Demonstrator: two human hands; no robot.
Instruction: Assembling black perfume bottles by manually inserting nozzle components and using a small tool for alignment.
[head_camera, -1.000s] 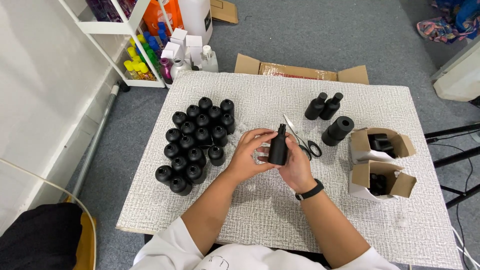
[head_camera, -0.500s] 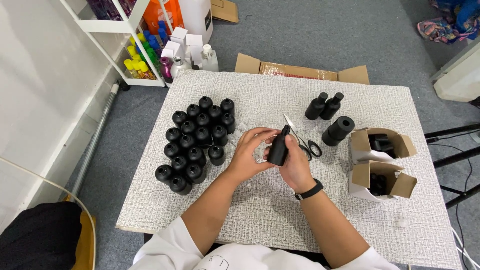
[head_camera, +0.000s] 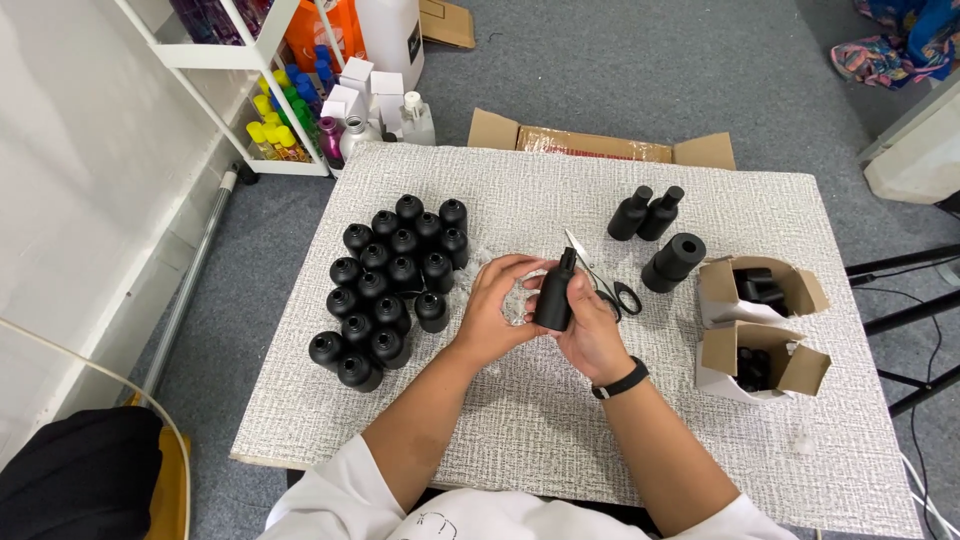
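- Head view, frame centre: black bottle held upright-tilted above the textured table.
- Right hand: fingers curled closed around the bottle body.
- Left hand: partly closed, fingertips on the bottle's side.
- Scissors: just behind the hands.
- Bottle cluster: centre left.
- Risk, judged: a slipping bottle could topple the cluster; an elbow could sweep the cardboard boxes.
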